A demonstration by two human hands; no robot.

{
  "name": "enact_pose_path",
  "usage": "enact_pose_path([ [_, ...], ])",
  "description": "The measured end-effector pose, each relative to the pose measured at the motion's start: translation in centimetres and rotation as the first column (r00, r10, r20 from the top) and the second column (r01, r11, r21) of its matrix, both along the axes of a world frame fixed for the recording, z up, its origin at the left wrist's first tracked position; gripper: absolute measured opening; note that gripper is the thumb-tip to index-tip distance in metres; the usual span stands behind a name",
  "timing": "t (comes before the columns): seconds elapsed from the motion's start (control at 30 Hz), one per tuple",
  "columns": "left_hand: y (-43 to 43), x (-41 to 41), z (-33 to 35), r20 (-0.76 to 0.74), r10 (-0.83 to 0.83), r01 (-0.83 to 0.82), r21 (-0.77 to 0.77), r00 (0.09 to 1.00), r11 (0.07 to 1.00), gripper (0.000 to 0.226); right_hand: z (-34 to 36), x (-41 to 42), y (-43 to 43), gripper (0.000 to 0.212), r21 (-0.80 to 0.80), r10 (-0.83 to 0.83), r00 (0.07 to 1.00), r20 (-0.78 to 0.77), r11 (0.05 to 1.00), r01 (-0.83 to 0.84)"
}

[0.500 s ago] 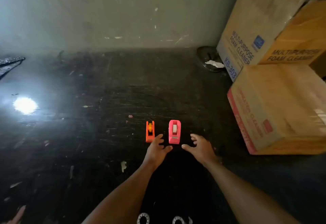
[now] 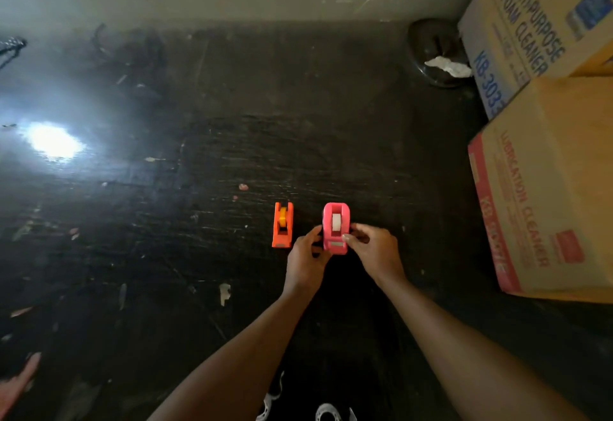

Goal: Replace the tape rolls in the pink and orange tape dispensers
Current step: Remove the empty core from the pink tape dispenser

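A pink tape dispenser (image 2: pixel 335 226) stands on the dark floor with a white tape roll (image 2: pixel 336 221) in its slot. My left hand (image 2: pixel 306 256) grips its left side and my right hand (image 2: pixel 373 250) grips its right side near the cutter end. An orange tape dispenser (image 2: pixel 282 225) holding a yellow-cored roll sits just to the left, untouched, a short gap from my left hand.
Stacked cardboard boxes (image 2: pixel 544 185) fill the right side. A dark round dish with white paper (image 2: pixel 438 55) lies at the back by the wall. Bright glare (image 2: pixel 54 143) marks the floor at left. Paper scraps dot the floor.
Both hands have moved forward from just short of the pink dispenser and closed on its two sides. The orange dispenser has not moved.
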State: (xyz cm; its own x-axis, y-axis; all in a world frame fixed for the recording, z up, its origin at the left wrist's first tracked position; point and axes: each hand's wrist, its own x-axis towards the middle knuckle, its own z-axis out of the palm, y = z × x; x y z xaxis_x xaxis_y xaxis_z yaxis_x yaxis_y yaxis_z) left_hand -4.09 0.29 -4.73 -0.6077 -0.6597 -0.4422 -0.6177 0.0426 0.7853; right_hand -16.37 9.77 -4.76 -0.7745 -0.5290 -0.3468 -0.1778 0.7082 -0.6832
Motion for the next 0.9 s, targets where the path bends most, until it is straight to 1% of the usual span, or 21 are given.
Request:
enact_pose_path([
  [0.07,-0.1,-0.1,-0.5,0.015,-0.004,0.005,-0.046,1.000,0.999,0.063,-0.3,-0.1,0.0,0.041,-0.024,-0.017,1.000,0.015,1.000,0.018],
  [0.2,-0.2,-0.1,-0.5,0.022,-0.039,0.041,-0.080,0.999,0.996,0.063,-0.5,0.3,0.2,0.038,-0.066,-0.056,0.995,0.077,0.996,0.061],
  [0.33,0.1,0.8,-0.4,0.022,-0.061,0.063,-0.099,0.998,0.993,0.063,-0.1,1.4,1.1,0.036,-0.069,-0.062,0.994,0.085,0.995,0.068],
  [0.67,5.8,9.3,0.2,0.008,-0.153,0.153,-0.135,0.988,0.979,0.058,0.7,9.2,8.3,0.033,-0.090,-0.028,0.996,0.088,0.995,0.036],
  [0.9,9.2,14.2,0.0,0.031,-0.199,0.202,-0.112,0.979,0.973,0.055,1.2,14.6,12.4,0.028,-0.076,-0.013,0.993,0.117,0.997,0.022],
])
